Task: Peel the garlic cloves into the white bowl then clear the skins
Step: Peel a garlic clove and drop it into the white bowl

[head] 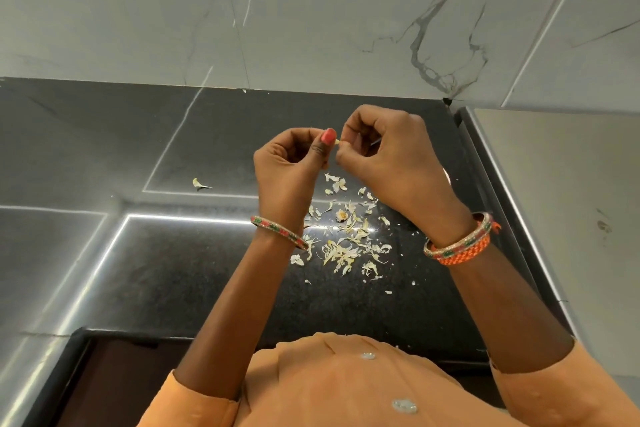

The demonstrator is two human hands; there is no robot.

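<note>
Both hands up – left hand (291, 163) & right hand (388, 152) pinch garlic clove (337, 141), skins (346, 239) on counter (173, 270)

Head camera looks steeply down, close over the black counter (180, 270).

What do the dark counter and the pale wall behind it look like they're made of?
The counter looks like polished black granite: fine pale speckles and sharp mirror-like streaks of reflected light. It could be an engineered stone. The wall looks like large glossy marble-look tiles, probably ceramic or porcelain: grey veins on off-white and thin straight joints between the panels.
</note>
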